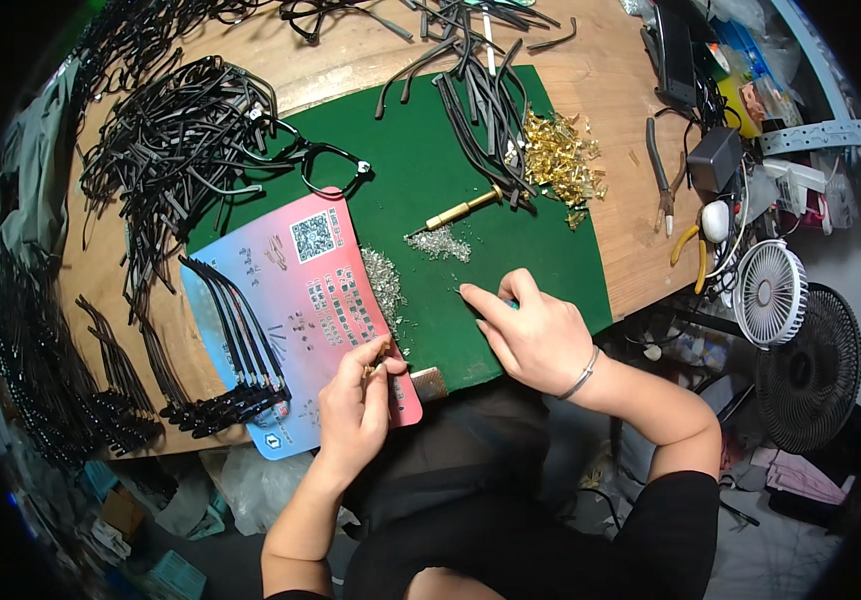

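Observation:
My left hand (356, 400) is closed in a pinch around a small gold-coloured metal piece (381, 357), above the right edge of a pink and blue printed sheet (301, 295). Over the green mat (551, 265) my right hand (543, 340) reaches with its index finger stretched out. That fingertip is beside a few tiny metal bits (455, 289), with the thumb apart from it. A small bluish spot shows by its curled fingers; I cannot make out what it is. Silver screws lie in two heaps (385, 285) (443, 244). A brass screwdriver (463, 208) rests beyond them.
Gold-coloured metal pieces (561, 155) form a pile at the mat's far right. Black glasses temples (176, 150) heap up at left, near a glasses frame (336, 168). More temples (236, 330) lie on the sheet. Pliers (663, 180) and a white fan (771, 293) are at right.

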The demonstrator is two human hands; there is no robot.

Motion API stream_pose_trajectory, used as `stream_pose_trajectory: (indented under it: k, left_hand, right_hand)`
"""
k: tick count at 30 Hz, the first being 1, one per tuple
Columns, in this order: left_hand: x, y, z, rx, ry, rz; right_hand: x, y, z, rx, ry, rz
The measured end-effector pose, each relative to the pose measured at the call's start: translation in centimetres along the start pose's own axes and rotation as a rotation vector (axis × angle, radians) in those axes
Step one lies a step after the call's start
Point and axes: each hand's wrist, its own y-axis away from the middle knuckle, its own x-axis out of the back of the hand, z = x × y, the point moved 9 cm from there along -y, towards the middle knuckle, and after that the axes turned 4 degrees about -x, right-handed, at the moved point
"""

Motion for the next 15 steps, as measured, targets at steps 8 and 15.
stream_pose_trajectory:
  k: [8,15]
  left_hand:
    - [0.1,0.1,0.0,-0.047,0.017,-0.007]
    - [0.3,0.9,-0.7,0.246,0.445,-0.022]
  right_hand:
    - [-0.5,0.1,-0.7,0.033,0.120,0.074]
    - [-0.7,0.1,-0.5,0.038,0.152,0.085]
